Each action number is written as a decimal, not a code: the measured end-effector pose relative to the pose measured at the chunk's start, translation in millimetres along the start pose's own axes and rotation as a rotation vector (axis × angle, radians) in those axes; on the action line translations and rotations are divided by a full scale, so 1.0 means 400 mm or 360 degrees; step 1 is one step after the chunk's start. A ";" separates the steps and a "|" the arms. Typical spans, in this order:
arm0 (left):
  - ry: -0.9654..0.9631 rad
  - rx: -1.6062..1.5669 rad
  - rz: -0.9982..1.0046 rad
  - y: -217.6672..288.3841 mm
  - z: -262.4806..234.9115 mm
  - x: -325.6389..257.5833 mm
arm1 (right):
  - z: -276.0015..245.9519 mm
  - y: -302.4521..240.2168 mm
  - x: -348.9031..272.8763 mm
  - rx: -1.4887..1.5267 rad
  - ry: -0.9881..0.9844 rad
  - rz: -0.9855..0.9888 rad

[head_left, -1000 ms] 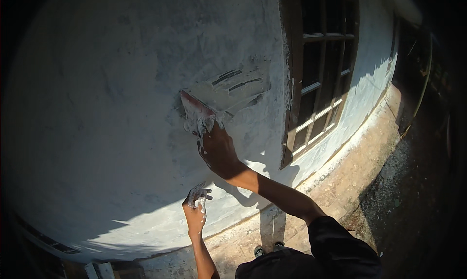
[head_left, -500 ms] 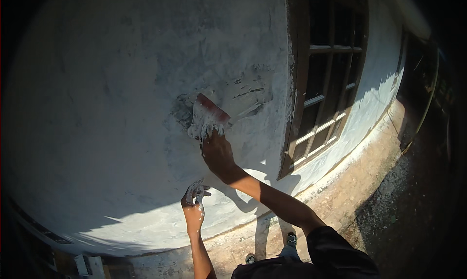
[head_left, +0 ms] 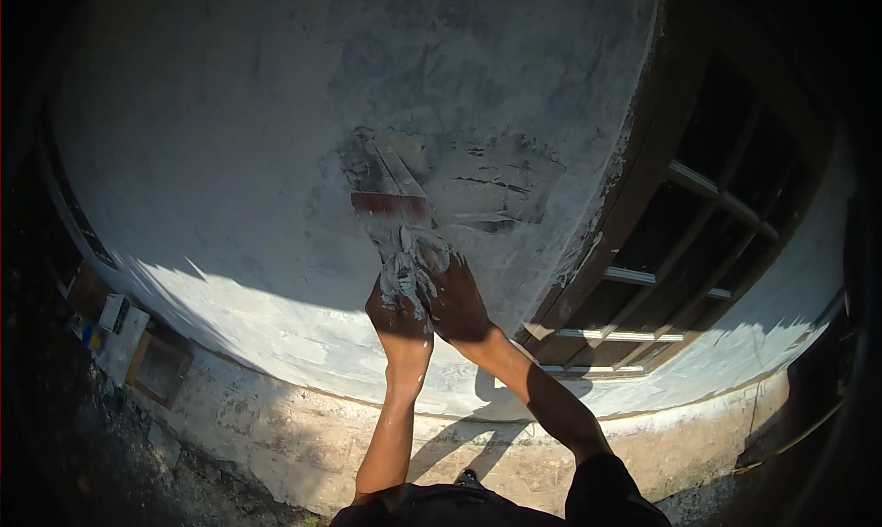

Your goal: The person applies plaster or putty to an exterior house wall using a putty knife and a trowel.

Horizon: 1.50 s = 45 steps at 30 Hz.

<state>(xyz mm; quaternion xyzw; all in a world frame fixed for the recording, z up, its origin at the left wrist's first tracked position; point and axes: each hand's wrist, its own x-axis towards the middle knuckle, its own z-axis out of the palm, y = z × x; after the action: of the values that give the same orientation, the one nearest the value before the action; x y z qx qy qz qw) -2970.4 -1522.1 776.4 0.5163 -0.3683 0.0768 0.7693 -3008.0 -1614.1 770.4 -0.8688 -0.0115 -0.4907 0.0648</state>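
A putty knife [head_left: 390,207] with a wide reddish blade, smeared with white putty, is held up in front of the wall. My right hand [head_left: 455,293] grips it from the right, with putty on the fingers. Against it, my left hand [head_left: 400,297] is closed at the lower end of the same tool, its fingers thickly coated in putty. How the fingers of the two hands overlap there is partly hidden. Behind the blade, a darker patch [head_left: 501,173] of the wall carries streaky, uneven putty.
The pale wall [head_left: 230,159] fills most of the view. At the right is a brown-framed window [head_left: 684,242] with several panes. A ledge of worn ground [head_left: 303,417] runs along the wall's base. Boards and a wooden frame [head_left: 158,366] lie at the lower left.
My left hand has risen from below and met my right hand at the putty knife. The blade has turned level and dropped slightly below the patch. The view has shifted, showing more ground at left.
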 end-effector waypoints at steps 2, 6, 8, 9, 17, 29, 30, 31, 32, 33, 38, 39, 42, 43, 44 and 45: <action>0.0078 0.0183 0.0229 -0.014 0.016 -0.007 | -0.083 0.011 -0.015 -0.0060 -0.0284 -0.0099; 0.0365 0.0109 -0.0339 0.029 0.019 0.046 | -0.171 0.073 -0.096 0.0897 -0.0128 0.0436; 0.0363 0.0757 -0.0002 0.013 0.049 0.113 | -0.207 0.103 -0.158 0.0941 -0.0073 0.0664; 0.0370 0.0879 0.0133 -0.014 0.060 0.144 | -0.221 0.100 -0.173 0.0977 0.0000 0.0895; -0.0293 0.1447 0.0342 0.037 0.306 0.131 | -0.299 0.230 -0.257 0.2010 0.0654 0.1547; 0.0182 0.1697 0.0191 0.130 0.119 0.129 | -0.415 0.291 -0.196 0.0094 0.0672 0.0547; 0.0211 0.1783 0.0269 0.092 0.109 0.146 | -0.413 0.286 -0.190 0.0505 0.0700 0.0797; 0.0141 0.1826 0.0400 0.050 0.134 0.154 | -0.419 0.301 -0.185 0.0437 0.0677 0.0620; 0.0074 0.1871 0.0535 0.016 0.177 0.159 | -0.419 0.308 -0.179 0.0441 0.0673 0.0612; -0.0011 0.1895 0.0494 -0.011 0.227 0.161 | -0.418 0.318 -0.176 0.0359 0.0706 0.0641; -0.0274 0.1632 0.0569 0.018 0.370 0.104 | -0.428 0.272 -0.133 0.0178 0.0537 0.0528; -0.0287 0.1624 0.0566 0.032 0.389 0.086 | -0.430 0.269 -0.137 0.0304 0.0502 0.0864; -0.0523 0.1525 0.0606 0.105 0.405 0.034 | -0.427 0.347 -0.201 0.0018 0.0740 0.0570; -0.0488 0.1481 0.0562 0.147 0.363 0.020 | -0.430 0.356 -0.209 -0.0012 0.0747 0.0559; -0.0461 0.1432 0.0517 0.166 0.317 0.014 | -0.446 0.334 -0.195 -0.0033 0.0748 0.0577; -0.0454 0.1182 0.0574 0.162 0.264 0.024 | -0.468 0.288 -0.160 0.0051 0.0596 0.0530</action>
<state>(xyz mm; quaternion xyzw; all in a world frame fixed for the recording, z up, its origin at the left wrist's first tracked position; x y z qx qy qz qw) -3047.3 -1585.1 851.2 0.6908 -0.5025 0.2651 0.4472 -3190.9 -1748.5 799.6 -0.7516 0.1362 -0.6254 0.1594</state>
